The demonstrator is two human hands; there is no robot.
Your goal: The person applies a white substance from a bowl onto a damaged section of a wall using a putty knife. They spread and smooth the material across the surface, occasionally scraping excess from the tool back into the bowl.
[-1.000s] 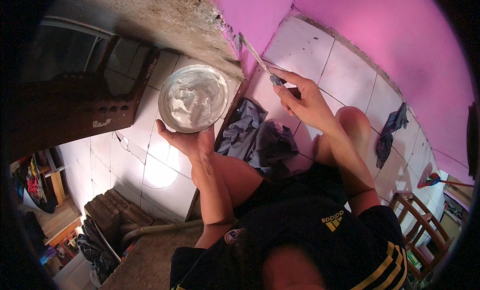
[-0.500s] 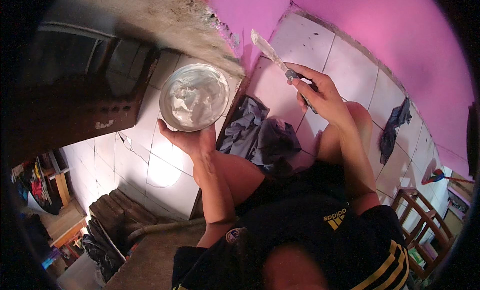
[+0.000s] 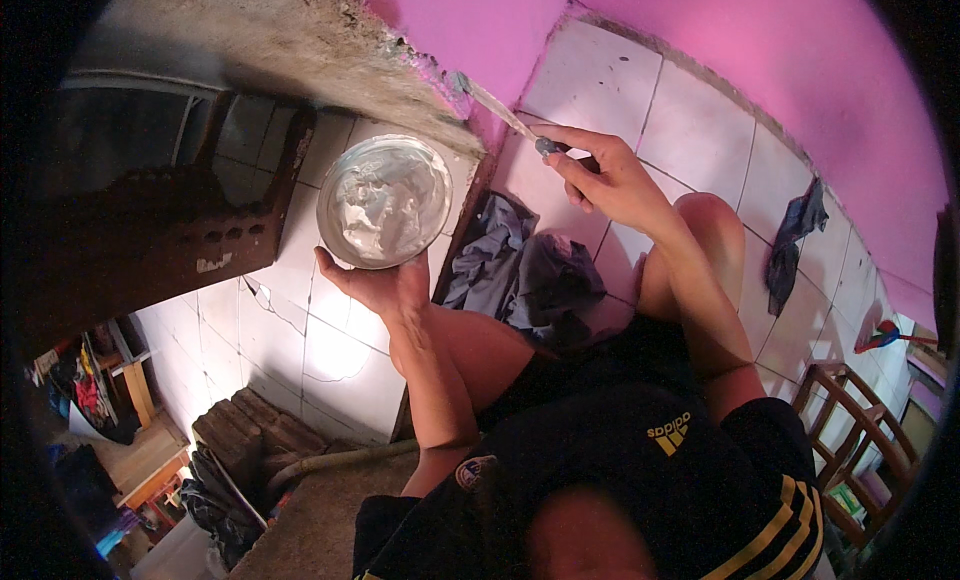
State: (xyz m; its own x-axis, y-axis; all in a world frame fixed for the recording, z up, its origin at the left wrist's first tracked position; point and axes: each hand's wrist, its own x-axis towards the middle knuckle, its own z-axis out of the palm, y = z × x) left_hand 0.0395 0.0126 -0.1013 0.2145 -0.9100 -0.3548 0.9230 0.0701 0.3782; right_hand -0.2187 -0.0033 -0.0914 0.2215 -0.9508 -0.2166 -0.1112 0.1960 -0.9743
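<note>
A home under repair: pink wall (image 3: 800, 70) with bare plaster (image 3: 260, 40), white tiled floor (image 3: 330, 350), stacked bricks (image 3: 250, 430), wooden chair (image 3: 850, 430).

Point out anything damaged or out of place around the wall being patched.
The pink wall has a ragged bare patch where the putty knife touches. A floor tile below the bowl of filler is cracked, and crumpled cloths lie on the floor.

Black shirt (image 3: 640, 450), yellow logo, yellow-striped sleeve, bare forearms, bare knees
</note>
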